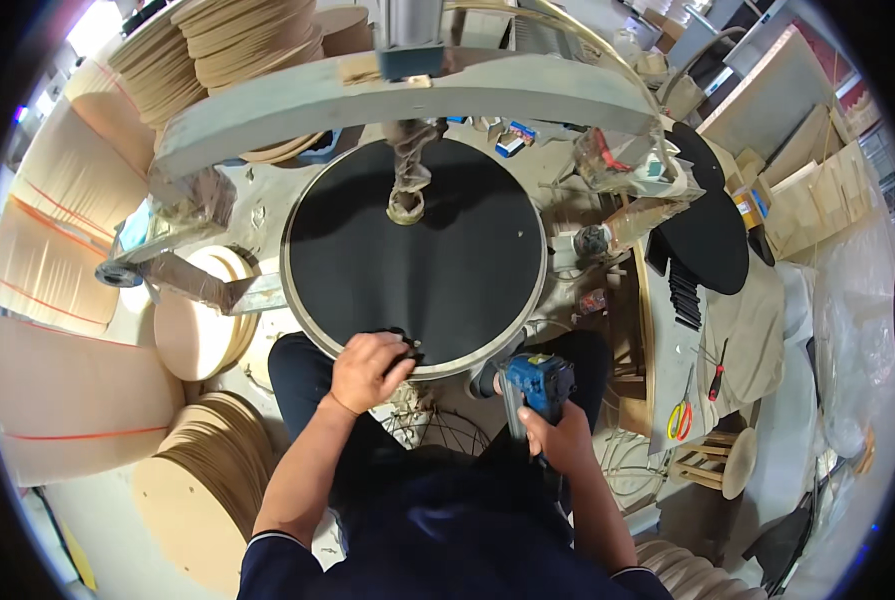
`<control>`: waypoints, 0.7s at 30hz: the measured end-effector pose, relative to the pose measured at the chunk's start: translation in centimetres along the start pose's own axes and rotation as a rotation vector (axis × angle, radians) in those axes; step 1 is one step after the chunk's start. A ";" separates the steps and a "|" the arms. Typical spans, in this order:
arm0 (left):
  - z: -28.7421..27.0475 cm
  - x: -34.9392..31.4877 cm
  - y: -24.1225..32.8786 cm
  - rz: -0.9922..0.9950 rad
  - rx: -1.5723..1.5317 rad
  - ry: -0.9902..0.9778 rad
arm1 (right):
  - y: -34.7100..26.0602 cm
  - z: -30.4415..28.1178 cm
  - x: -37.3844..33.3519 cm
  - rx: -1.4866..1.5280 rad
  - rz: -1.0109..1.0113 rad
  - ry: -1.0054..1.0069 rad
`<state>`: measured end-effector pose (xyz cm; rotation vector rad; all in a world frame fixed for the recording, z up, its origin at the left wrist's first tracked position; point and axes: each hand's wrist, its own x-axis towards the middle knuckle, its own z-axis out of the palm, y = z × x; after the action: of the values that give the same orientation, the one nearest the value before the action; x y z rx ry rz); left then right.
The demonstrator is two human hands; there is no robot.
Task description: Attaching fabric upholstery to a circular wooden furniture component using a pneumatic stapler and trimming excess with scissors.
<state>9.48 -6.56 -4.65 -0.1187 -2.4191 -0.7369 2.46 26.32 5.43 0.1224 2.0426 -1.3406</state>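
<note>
A large round black-covered disc (417, 270) with a pale rim lies flat in front of me, under a fixture that presses on its middle. My left hand (367, 370) rests at the near rim, its fingers curled over a small dark piece (405, 347) whose kind I cannot make out. In my right hand (562, 435) is a blue staple gun (542, 378), gripped by its handle just off the near right edge of the disc. Its tip is apart from the disc.
A grey curved beam (407, 95) spans above the disc. Round wooden boards (192, 490) are stacked at the left. On the right bench lie yellow-handled scissors (679, 420), a red screwdriver (717, 372), several black strips (684, 295) and a black oval panel (707, 235).
</note>
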 end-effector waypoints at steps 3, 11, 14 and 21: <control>-1.6 0.8 -1.5 -0.159 -0.042 -0.012 | 0.9 0.0 -0.5 0.041 -0.049 -0.033; -1.5 3.3 -0.9 -0.220 0.319 -0.017 | 1.2 -0.3 -1.1 -0.046 -0.096 -0.060; 0.7 3.9 3.2 -0.088 0.173 -0.139 | 1.1 -0.6 -1.3 -0.057 -0.099 -0.049; 4.0 3.7 6.1 -0.028 0.071 -0.167 | 1.5 -1.1 -1.5 -0.069 -0.104 -0.021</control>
<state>5.88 0.41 -2.27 -0.1224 -2.6071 -0.6758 3.76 28.36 5.42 -0.0282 2.0996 -1.3264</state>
